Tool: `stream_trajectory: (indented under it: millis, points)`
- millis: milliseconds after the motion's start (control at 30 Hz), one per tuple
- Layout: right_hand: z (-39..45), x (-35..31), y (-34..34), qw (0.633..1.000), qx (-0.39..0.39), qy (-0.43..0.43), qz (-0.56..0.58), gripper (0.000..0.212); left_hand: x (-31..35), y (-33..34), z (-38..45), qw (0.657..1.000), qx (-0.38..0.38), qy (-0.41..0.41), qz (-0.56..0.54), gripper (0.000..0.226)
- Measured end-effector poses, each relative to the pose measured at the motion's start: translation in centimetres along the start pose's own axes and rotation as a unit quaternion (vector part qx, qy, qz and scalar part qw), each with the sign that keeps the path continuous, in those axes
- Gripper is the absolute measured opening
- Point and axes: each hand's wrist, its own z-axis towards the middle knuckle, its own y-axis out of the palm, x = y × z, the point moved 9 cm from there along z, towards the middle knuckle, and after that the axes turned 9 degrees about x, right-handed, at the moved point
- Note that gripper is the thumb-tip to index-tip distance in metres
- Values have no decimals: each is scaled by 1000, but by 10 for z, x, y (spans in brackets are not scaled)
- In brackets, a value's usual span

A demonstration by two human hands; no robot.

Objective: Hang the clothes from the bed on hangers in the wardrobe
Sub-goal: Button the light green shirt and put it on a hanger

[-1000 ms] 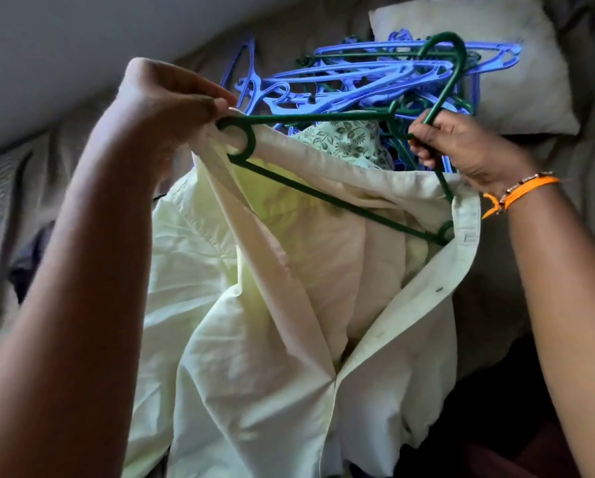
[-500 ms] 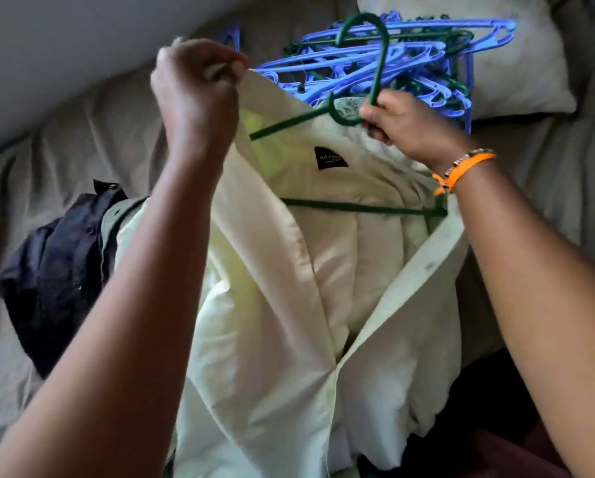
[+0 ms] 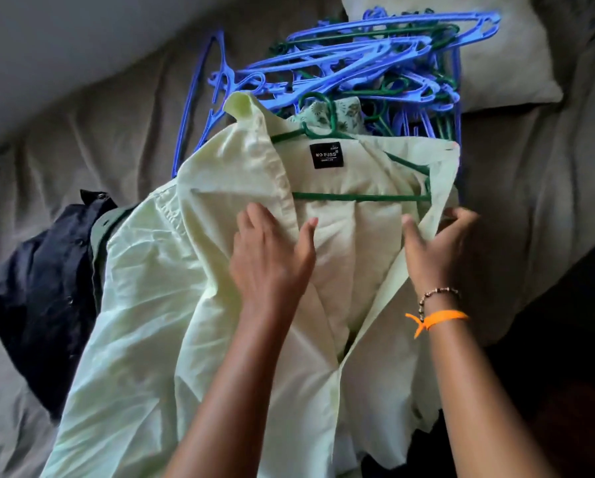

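A pale green shirt [image 3: 172, 305] lies open on the bed [image 3: 82, 139], a green hanger [image 3: 358, 197] inside its shoulders with the hook poking out past the collar. The left hand [image 3: 272, 263] pinches the left front edge of the shirt between thumb and fingers; the right hand [image 3: 437, 250] grips the right front edge, an orange band [image 3: 437, 319] and a bead bracelet at its wrist. Just beyond the collar a tangled heap of blue and green hangers [image 3: 358, 63] crowds the head of the bed, partly lying over a pillow [image 3: 510, 63] (a patterned cloth peeks out beneath the heap). Touching the shirt's left side is a dark navy garment [image 3: 44, 291]. Bare grey sheet spreads to the upper left and to the right of the shirt; the bed's edge drops into shadow at lower right.
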Motion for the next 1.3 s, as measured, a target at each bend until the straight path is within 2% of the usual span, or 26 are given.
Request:
stream_trajectory:
  millis: [133,200,267,333,433,500,533,600,633,667,733,800,900,1000,1067,1133,1233,1300]
  points:
    - [44,-12,6,998,21,39,33,30,19,-9,59,998,56,4,23,63]
    - [68,-18,10,999,9,26,-25,17,22,-6,90,997,25,-18,65,52]
    - [80,-27,16,997,-24,-3,-80,19,21,2,105,995,-32,-17,97,36]
    - [81,-44,26,994,-60,-28,-84,17,24,11,98,992,-79,12,101,27]
    - [65,-90,47,990,-105,-92,-34,26,49,15,60,993,-83,78,7,21]
    - [36,-119,69,973,-183,-141,-3,39,69,23,31,987,-101,103,-65,26]
    - [21,-124,81,962,-227,-149,-3,39,73,30,19,985,-120,98,-81,26]
    - [3,-111,93,954,-281,-107,5,19,68,39,3,984,-136,60,-95,20]
    - [-1,-102,91,955,-284,-79,21,13,62,37,-2,987,-123,44,-95,23]
    - [-3,-94,81,963,-260,-66,37,17,52,29,-7,991,-95,30,-85,29]
    - [-9,-88,45,982,-152,-88,64,23,29,6,-21,999,-23,15,-41,35]
    - [-31,-78,19,987,-99,-103,77,25,4,-2,-40,1000,-10,2,-2,35]
    - [-77,-52,23,981,-163,-104,-35,32,-33,19,-66,994,-87,-40,50,34]
    - [-95,-32,26,980,-164,-88,-66,23,-41,30,-72,993,-92,-43,62,35]
    - [-96,-26,22,986,-145,-71,-33,16,-39,34,-72,994,-75,-32,67,47]
    - [-93,-17,17,990,-136,-35,17,15,-37,38,-69,994,-71,-41,74,48]
    - [-84,0,10,981,-140,52,127,16,-37,34,-65,993,-69,-77,56,30]
    - [-75,6,2,971,-135,81,181,21,-30,21,-70,997,-42,-61,-3,15]
